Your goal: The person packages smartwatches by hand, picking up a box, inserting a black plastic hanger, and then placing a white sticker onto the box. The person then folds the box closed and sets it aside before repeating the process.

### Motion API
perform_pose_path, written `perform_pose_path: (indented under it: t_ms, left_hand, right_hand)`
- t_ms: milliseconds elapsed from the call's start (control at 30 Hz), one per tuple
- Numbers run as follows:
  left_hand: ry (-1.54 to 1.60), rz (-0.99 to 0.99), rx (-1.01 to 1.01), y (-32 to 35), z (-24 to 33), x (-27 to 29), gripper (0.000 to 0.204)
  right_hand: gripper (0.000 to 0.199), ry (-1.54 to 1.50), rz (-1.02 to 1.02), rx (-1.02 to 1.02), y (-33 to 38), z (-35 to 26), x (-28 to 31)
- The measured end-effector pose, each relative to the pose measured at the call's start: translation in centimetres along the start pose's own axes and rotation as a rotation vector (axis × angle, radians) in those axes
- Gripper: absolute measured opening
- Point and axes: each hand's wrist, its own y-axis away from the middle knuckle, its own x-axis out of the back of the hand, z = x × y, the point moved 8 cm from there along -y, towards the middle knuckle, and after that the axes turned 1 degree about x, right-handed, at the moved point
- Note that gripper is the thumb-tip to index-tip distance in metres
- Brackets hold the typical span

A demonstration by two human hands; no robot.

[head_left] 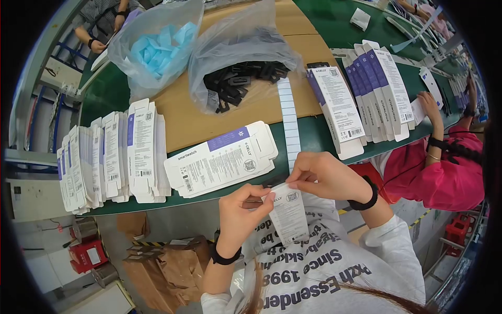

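Observation:
Close to my body, a slim white printed carton [291,215] hangs tilted from my fingers. My left hand [241,212] is closed, pinching the carton's upper left corner between thumb and fingers. A small dark piece [273,183] shows at those fingertips, partly hidden. With thumb and forefinger together, my right hand [325,177] grips the carton's top edge. Beyond my hands a strip of white labels [289,123] runs across the green table. A short stack of flat white and purple cartons [222,159] lies left of the strip.
Several upright rows of flat cartons [144,152] stand at the left. Filled-out cartons [337,110] stand at the right. Plastic bags hold black plastic hangers [235,83] and light blue pieces [162,49] on brown cardboard [230,123]. A co-worker in pink [439,167] sits at the right.

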Motion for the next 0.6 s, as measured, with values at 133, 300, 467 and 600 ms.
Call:
perform_pose_path:
  t_ms: [133,300,467,600]
  left_hand:
    - [-0.057,0.031,-0.007,0.1,-0.4,0.0,0.015]
    - [-0.038,-0.075,-0.189,0.7,-0.2,-0.1,0.027]
    - [-0.036,-0.118,-0.190,1.0,-0.7,-0.3,0.030]
    - [-0.067,-0.088,-0.195,0.7,0.0,-0.4,0.026]
  right_hand:
    - [0.010,0.140,-0.012,0.058,0.2,-0.6,-0.1]
    - [0.017,0.002,-0.001,0.097,1.4,-0.2,-0.2]
    - [0.018,-0.088,-0.019,0.070,1.3,0.4,0.2]
    - [0.014,-0.036,-0.053,-0.017,0.3,0.4,0.1]
